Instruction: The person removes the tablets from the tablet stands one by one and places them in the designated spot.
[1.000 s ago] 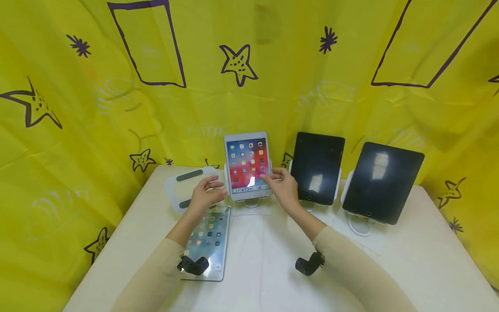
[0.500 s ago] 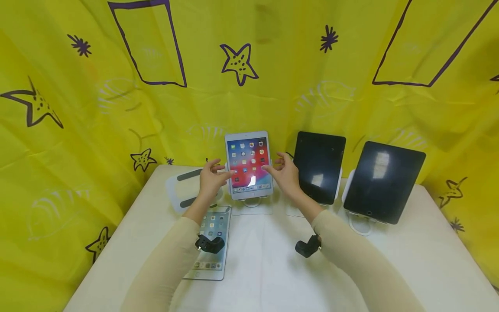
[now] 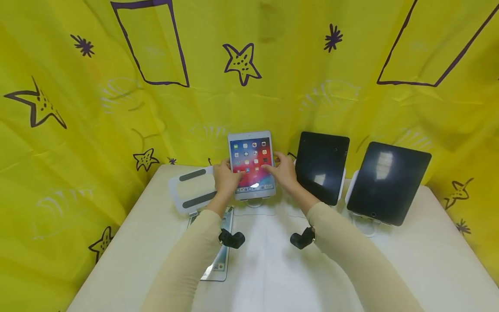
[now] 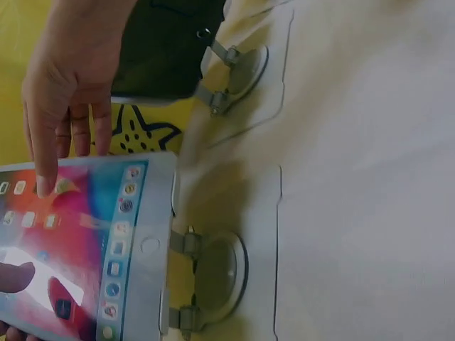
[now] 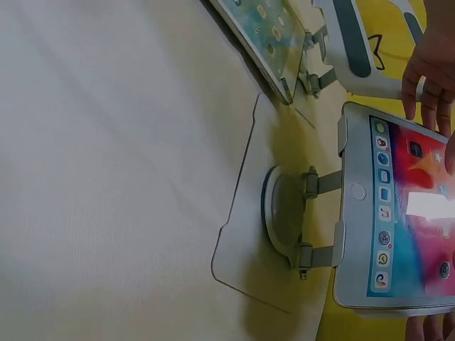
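Observation:
A small white tablet (image 3: pixel 253 147) with a lit screen of app icons leans upright on a white tablet stand (image 5: pixel 284 213). My left hand (image 3: pixel 226 180) grips its left edge, the thumb over the screen and the fingers reaching behind. On the opposite edge, my right hand (image 3: pixel 285 174) has its thumb on the glass and its fingers at the back, as the left wrist view also shows. The tablet's bottom rests in the stand's clips (image 5: pixel 340 241). Partly under my left forearm, another white tablet (image 3: pixel 220 260) lies flat on the table.
A bare white stand (image 3: pixel 173 190) with grey pads is left of my left hand. Two black tablets, one near (image 3: pixel 323 167) and one farther right (image 3: pixel 390 182), stand on similar stands. Behind the white table (image 3: pixel 273 268) hangs a yellow patterned curtain (image 3: pixel 253 104).
My left hand has moved right and up from beside the bare stand onto the lit tablet's left edge. My right hand has risen slightly along the right edge. The tablet stays on its stand.

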### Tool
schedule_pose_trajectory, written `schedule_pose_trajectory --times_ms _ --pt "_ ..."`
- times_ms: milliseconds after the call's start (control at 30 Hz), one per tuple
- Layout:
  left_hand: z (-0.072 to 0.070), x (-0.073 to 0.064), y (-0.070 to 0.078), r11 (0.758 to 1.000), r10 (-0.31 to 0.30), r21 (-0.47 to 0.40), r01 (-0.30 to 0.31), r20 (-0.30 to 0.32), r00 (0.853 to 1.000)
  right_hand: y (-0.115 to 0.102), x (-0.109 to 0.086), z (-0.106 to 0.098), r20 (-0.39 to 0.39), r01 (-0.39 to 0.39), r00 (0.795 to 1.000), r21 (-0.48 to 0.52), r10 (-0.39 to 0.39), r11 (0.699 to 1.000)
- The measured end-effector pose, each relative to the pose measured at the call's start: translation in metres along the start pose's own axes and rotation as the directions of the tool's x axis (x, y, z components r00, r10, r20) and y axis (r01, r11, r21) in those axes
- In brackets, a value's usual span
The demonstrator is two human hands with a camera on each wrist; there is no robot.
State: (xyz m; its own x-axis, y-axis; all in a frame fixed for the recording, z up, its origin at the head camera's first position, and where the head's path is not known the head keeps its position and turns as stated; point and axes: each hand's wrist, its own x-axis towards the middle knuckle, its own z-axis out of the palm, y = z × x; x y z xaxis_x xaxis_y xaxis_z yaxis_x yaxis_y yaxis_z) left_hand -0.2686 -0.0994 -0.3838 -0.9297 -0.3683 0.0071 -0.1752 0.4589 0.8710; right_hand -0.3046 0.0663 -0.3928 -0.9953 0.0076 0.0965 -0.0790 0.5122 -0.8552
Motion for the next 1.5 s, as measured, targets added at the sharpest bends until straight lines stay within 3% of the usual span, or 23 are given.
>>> schedule_pose_trajectory --times_ms 200,367,600,900,1200,1500 --pt "0.008 -0.002 -0.005 0.999 0.008 -0.04 -0.009 -0.026 1.0 0.003 -0.001 0.001 -0.031 -0.006 0.999 -0.038 0.005 0.999" --pt "0.006 -0.003 -0.019 0.986 0.107 -0.13 -0.106 0.003 0.994 0.004 -0.004 0.001 -0.05 0.002 0.999 -0.054 -0.005 0.999" --pt "0.002 -0.005 -0.033 0.945 0.226 -0.249 -0.212 0.029 0.974 0.007 -0.009 -0.002 0.027 0.04 0.999 0.055 -0.042 0.998" --pt "0.0 -0.006 -0.035 0.932 0.249 -0.267 -0.245 -0.017 0.968 0.007 -0.016 -0.008 0.054 0.104 0.993 0.078 -0.108 0.992" --pt "-0.005 -0.026 -0.036 0.919 0.25 -0.305 -0.248 -0.031 0.968 0.006 -0.042 -0.017 0.056 0.11 0.992 0.07 -0.114 0.992" --pt "-0.013 -0.041 -0.042 0.928 0.288 -0.248 -0.277 0.007 0.958 0.006 -0.063 -0.025 0.061 0.12 0.99 0.079 -0.125 0.99"
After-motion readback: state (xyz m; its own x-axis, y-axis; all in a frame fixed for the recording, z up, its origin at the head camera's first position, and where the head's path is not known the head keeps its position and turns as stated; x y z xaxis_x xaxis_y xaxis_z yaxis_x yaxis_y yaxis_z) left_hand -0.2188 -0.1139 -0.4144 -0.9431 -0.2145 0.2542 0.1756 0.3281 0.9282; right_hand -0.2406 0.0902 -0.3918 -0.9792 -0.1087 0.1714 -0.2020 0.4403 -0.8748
